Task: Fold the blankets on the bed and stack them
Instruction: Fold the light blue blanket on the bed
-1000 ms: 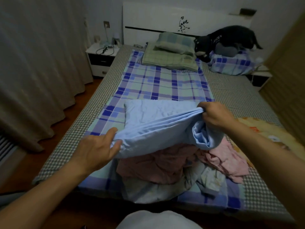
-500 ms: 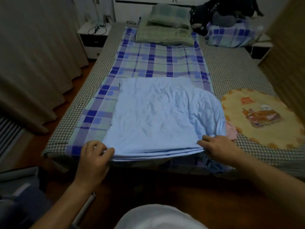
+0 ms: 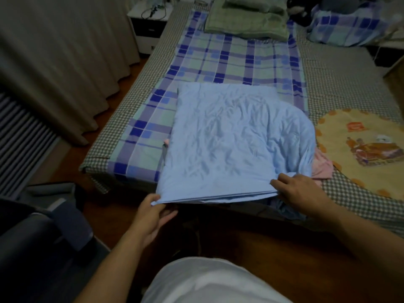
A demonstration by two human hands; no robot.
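While my left hand [image 3: 150,213] pinches the near left corner of the crumpled light-blue folded blanket [image 3: 231,141] and my right hand [image 3: 299,191] presses curled fingers on its near right corner, it lies on the near end of the checked bed [image 3: 341,92]. One fold looks done; pink cloth [image 3: 321,167] beneath remains, and nothing near me is stacked yet.

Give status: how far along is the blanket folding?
Done: light blue blanket lies folded in layers on the bed. In hand: left hand and right hand pinch its near edge. Left: pink blanket crumpled underneath; nothing stacked yet.
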